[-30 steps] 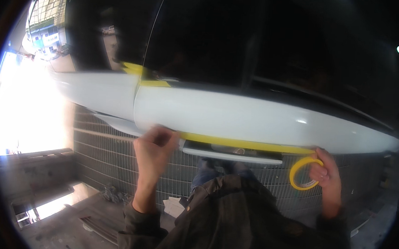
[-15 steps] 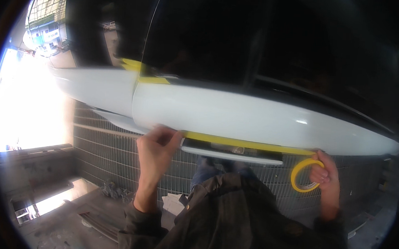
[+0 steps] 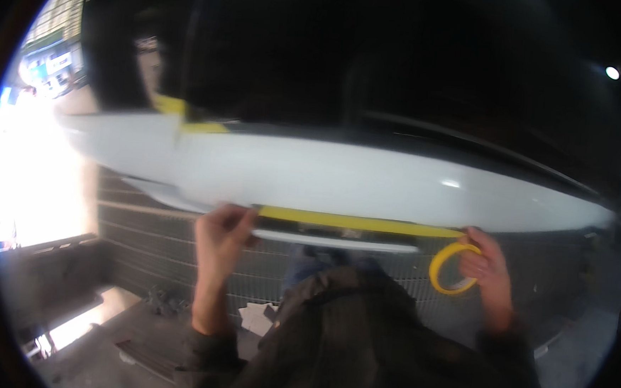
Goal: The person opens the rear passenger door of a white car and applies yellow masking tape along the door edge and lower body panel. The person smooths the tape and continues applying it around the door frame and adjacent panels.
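A strip of yellow masking tape [image 3: 358,222] runs taut between my hands along the lower side of a white car body panel [image 3: 326,177]. My left hand [image 3: 219,235] pinches its left end, close to the left tip of a white bar that looks like a door handle [image 3: 336,242]. From my right hand [image 3: 488,262] hangs the tape roll [image 3: 435,271], with my fingers closed through and around it. The strip lies just above the dark recess behind the bar. Whether it sticks to the panel along its length, I cannot tell.
Shorter pieces of yellow tape [image 3: 204,127] cover the panel seam at the upper left. Dark glossy glass [image 3: 297,58] rises beyond the panel. Floor grating [image 3: 138,219] lies below, with pale paper-like pieces [image 3: 257,317] near my feet. Bright daylight enters at left.
The view has shifted, so the panel and both hands appear further left. My hands keep their hold on the tape strip and the roll; the strip stays stretched above the bar.
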`<state>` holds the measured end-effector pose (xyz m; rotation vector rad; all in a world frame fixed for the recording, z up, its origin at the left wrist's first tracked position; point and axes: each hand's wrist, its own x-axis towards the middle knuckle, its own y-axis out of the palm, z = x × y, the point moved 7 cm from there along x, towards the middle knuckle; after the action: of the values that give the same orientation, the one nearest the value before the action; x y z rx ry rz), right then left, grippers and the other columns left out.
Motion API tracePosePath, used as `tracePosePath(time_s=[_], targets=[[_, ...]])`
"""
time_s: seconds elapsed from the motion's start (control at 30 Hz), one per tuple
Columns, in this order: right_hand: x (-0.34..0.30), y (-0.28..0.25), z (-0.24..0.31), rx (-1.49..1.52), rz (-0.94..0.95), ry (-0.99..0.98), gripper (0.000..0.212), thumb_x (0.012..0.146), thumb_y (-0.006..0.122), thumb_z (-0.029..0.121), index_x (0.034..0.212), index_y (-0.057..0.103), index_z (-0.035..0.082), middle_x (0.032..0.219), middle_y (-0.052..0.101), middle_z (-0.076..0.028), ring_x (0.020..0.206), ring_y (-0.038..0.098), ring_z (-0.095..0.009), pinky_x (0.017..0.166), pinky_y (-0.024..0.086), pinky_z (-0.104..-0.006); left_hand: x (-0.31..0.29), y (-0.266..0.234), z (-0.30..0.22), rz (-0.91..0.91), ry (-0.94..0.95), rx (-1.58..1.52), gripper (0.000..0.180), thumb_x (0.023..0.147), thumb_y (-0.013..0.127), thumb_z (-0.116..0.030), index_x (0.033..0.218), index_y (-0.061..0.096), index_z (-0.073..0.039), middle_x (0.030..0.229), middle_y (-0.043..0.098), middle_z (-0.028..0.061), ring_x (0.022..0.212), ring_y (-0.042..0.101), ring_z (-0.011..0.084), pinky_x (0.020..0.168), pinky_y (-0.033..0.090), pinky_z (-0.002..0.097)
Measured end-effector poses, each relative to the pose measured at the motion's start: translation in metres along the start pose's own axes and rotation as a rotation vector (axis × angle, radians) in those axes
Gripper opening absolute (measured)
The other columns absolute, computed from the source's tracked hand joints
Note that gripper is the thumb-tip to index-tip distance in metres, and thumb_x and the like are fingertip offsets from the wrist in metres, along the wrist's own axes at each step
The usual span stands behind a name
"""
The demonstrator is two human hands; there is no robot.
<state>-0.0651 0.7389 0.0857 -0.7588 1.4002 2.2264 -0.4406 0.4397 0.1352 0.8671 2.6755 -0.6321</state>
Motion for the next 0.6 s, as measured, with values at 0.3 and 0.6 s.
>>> tracePosePath(time_s=[0.3,0.6], targets=[[-0.001,0.034,0.014,0.075,0.206,-0.168,0.038,0.115,0.034,0.024,0.116,0.064,0.001,0.054,0.050,0.003,0.035,0.038,-0.005,0.039,0.034,-0.0204,0.003,0.002,0.002,0.002,-0.028,-0.011,0.023,0.098,0.068,-0.012,0.097,0.071,0.010,0.077,0.072,0.0115,0.057,0.067,0.0144,0.053,0.053,0.0241],[0.003,0.014,0.002,0.044,0.041,-0.116,0.034,0.113,0.042,0.020,0.115,0.070,0.000,0.052,0.047,0.001,0.034,0.035,-0.006,0.037,0.031,-0.0210,0.003,0.001,0.001,0.011,-0.003,0.019,0.022,0.099,0.066,-0.012,0.098,0.073,0.009,0.077,0.073,0.0135,0.057,0.067,0.0155,0.052,0.053,0.0242]])
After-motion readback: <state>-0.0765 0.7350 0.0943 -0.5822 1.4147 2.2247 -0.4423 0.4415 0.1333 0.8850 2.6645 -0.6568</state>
